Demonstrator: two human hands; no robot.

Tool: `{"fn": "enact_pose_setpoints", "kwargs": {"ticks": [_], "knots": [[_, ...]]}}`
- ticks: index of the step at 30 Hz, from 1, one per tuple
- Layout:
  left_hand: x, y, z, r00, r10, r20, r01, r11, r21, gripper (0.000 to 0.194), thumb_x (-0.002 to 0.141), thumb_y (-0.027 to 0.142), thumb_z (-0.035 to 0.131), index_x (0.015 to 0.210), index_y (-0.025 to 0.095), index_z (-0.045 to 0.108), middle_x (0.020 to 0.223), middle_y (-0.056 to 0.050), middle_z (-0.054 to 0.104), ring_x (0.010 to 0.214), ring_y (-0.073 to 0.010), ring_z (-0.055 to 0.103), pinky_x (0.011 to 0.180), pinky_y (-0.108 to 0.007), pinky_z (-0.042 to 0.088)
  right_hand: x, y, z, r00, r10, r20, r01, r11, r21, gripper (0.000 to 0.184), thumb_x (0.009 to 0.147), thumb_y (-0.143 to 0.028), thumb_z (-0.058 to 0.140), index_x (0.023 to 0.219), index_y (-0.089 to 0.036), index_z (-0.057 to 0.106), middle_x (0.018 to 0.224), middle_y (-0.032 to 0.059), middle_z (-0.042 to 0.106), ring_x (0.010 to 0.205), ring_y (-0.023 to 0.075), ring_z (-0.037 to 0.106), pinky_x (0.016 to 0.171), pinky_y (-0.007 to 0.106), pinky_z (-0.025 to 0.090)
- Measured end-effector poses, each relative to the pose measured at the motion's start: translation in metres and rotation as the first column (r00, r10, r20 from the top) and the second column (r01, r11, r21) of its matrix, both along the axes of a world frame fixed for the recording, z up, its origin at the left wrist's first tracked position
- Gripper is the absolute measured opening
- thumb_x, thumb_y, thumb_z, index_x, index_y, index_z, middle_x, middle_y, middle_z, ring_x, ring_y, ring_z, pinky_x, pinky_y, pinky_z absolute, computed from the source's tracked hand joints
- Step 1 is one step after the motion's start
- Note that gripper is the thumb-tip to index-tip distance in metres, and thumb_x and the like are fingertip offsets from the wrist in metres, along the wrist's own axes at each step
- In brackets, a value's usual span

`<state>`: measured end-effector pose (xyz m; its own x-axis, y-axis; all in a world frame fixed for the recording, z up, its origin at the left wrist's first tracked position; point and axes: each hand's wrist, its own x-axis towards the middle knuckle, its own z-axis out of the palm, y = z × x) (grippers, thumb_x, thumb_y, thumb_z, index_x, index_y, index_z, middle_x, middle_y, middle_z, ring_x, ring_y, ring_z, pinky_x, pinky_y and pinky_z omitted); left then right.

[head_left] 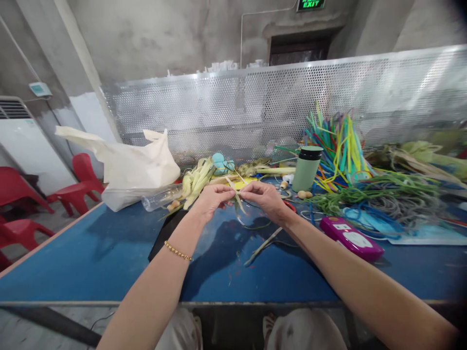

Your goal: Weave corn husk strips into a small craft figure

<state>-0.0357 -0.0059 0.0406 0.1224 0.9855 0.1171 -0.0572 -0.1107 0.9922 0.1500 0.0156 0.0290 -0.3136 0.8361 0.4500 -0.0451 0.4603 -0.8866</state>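
Observation:
My left hand (214,199) and my right hand (263,197) meet above the middle of the blue table (109,262). Between their pinched fingertips is a thin, pale green strip of leaf or husk (238,198), with its ends sticking out above and below. Both hands are closed on this strip. Just behind my left hand lies a bunch of pale yellow-green husks (199,181). On the table below my right hand rests a dry stalk (260,248). A black flat object (166,233) is partly hidden by my left forearm.
A white plastic bag (136,167) and a clear bottle (160,198) stand at the left. Toward the right are a green tumbler (307,170), colourful strips (343,146), green cords (383,189) and a purple case (350,238). A perforated metal panel (219,107) runs along the back.

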Motion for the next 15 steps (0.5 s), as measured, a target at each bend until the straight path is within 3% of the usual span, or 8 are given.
{"fn": "enact_pose_setpoints", "kwargs": {"ticks": [4,9,15], "knots": [[0.002,0.0,0.0,0.997,0.041,-0.061,-0.037,0.997,0.067,0.014,0.068,0.023,0.078,0.075,0.013,0.071,0.068,-0.003,0.065,0.06,-0.0119,0.059,0.055,-0.024,0.037,0.001,0.0,0.001,1.0,-0.006,0.025,0.006,1.0,0.019,0.025,0.068,-0.04,0.081,0.072,-0.018,0.071,0.074,0.0017,0.069,0.07,0.0151,0.06,0.07,0.03,0.047],[0.008,-0.006,0.002,0.997,0.038,-0.06,-0.033,0.996,0.08,0.013,0.069,0.022,0.077,0.067,0.012,0.068,0.061,-0.002,0.061,0.056,-0.0103,0.053,0.059,-0.027,0.043,0.003,0.001,0.006,0.995,-0.095,0.037,0.089,0.987,0.137,0.024,0.069,-0.04,0.079,0.072,-0.018,0.07,0.08,0.0028,0.068,0.074,0.0154,0.058,0.071,0.03,0.045],[0.012,-0.007,-0.002,0.997,0.046,-0.061,-0.038,0.992,0.119,0.007,0.068,0.017,0.076,0.068,0.012,0.071,0.062,-0.003,0.06,0.057,-0.0108,0.05,0.059,-0.028,0.043,0.002,0.002,0.007,0.983,-0.077,0.165,0.059,0.992,0.108,0.028,0.07,-0.044,0.077,0.073,-0.017,0.069,0.07,0.0018,0.065,0.064,0.014,0.054,0.062,0.028,0.041]]}}
